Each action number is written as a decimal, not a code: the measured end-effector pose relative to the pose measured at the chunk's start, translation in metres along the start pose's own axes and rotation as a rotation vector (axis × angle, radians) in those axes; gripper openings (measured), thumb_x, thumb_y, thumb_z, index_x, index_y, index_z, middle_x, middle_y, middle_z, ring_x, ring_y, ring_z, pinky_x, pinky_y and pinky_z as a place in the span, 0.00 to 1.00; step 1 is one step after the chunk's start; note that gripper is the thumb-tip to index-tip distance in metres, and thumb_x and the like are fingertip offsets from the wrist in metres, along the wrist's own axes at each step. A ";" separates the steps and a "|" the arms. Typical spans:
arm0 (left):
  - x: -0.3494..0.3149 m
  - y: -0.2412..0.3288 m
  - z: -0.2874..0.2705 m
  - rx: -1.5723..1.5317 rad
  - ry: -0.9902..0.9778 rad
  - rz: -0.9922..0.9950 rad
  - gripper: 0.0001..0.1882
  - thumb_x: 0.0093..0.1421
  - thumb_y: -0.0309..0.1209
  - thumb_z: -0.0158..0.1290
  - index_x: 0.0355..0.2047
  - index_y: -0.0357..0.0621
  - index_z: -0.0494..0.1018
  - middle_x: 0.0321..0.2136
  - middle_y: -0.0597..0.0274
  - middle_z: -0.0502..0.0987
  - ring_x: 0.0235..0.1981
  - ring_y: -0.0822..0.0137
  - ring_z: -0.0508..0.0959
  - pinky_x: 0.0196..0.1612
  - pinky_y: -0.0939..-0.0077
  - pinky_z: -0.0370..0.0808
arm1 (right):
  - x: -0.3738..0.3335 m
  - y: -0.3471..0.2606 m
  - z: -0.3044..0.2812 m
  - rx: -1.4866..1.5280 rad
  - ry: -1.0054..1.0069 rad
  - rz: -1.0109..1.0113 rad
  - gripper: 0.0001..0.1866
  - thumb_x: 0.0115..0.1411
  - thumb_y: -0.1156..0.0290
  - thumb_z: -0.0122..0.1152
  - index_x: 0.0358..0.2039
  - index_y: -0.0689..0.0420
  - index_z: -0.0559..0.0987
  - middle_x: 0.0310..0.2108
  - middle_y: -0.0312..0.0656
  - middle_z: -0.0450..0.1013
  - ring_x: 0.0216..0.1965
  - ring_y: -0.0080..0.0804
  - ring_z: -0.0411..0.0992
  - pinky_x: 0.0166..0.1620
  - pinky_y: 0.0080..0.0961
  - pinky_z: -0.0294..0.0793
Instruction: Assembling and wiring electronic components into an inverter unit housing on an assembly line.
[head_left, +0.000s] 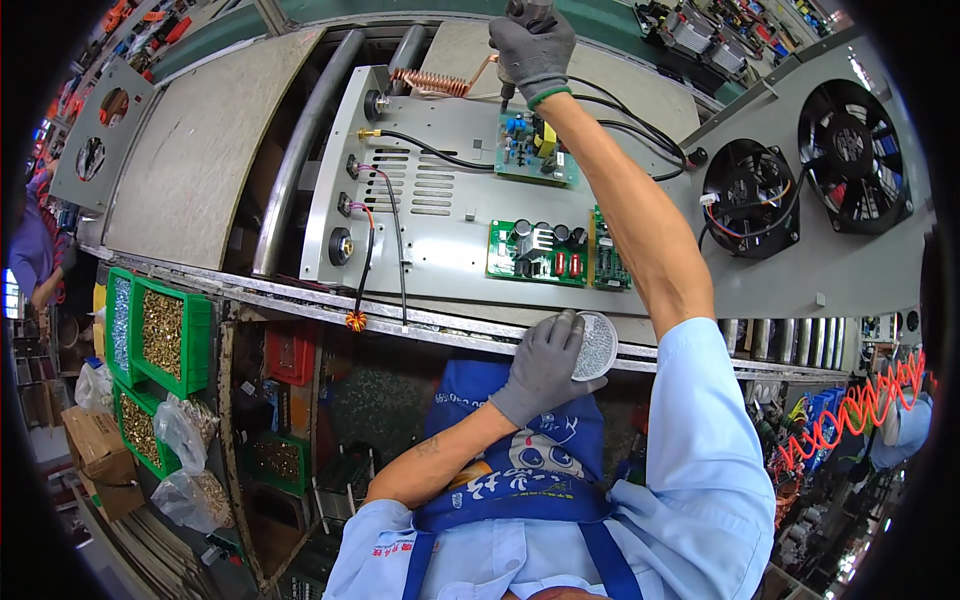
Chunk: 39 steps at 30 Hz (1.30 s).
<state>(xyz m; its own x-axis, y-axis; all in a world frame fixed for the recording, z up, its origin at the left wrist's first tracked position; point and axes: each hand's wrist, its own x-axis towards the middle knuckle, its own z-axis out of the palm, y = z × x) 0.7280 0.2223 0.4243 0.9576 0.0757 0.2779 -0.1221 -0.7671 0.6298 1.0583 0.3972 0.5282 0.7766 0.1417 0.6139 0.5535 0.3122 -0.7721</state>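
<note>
My right hand (pixel 536 48), in a grey glove, is closed around a dark screwdriver (pixel 508 92). The tool points down at the upper left corner of a circuit board (pixel 532 148) with blue and yellow parts. That board lies on a grey metal chassis (pixel 455 205); the exact contact at the tip is too small to tell. At the bench's near edge my left hand (pixel 545 368), also gloved, grips a round dish (pixel 597 345) full of small pale pieces. A second green board (pixel 537 252) sits on the chassis nearer to me.
A copper coil (pixel 432 83) and black cables lie along the chassis's far side. Two black fans (pixel 850 140) are fixed to a panel at right. Green bins (pixel 172 335) of brass parts stand at left; a red coiled hose (pixel 850 410) hangs at right. Another person (pixel 38 240) is far left.
</note>
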 end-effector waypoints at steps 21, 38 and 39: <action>0.003 0.006 -0.001 0.133 0.027 0.055 0.47 0.43 0.55 0.69 0.56 0.33 0.71 0.52 0.43 0.69 0.50 0.47 0.71 0.54 0.53 0.72 | -0.203 -0.227 -0.201 -0.110 -0.072 0.351 0.18 0.52 0.88 0.58 0.44 0.65 0.74 0.34 0.47 0.76 0.31 0.29 0.75 0.32 0.27 0.79; -0.002 0.002 0.005 0.176 0.080 0.120 0.40 0.46 0.57 0.68 0.53 0.45 0.75 0.53 0.44 0.67 0.51 0.46 0.69 0.52 0.52 0.72 | -0.231 -0.190 -0.207 0.044 0.064 0.452 0.13 0.49 0.87 0.66 0.37 0.63 0.80 0.34 0.40 0.79 0.34 0.22 0.77 0.39 0.20 0.78; -0.002 0.002 0.005 0.168 0.085 0.125 0.40 0.46 0.57 0.68 0.53 0.45 0.75 0.53 0.44 0.67 0.51 0.45 0.69 0.52 0.52 0.72 | -0.232 -0.188 -0.207 0.039 0.062 0.447 0.13 0.49 0.86 0.66 0.37 0.63 0.80 0.34 0.40 0.79 0.34 0.22 0.77 0.39 0.20 0.78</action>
<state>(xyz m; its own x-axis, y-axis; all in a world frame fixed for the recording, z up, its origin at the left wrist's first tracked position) 0.7276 0.2171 0.4212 0.9115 0.0214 0.4108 -0.1864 -0.8688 0.4588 0.8366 0.1112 0.4975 0.9539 0.2149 0.2098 0.1488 0.2688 -0.9516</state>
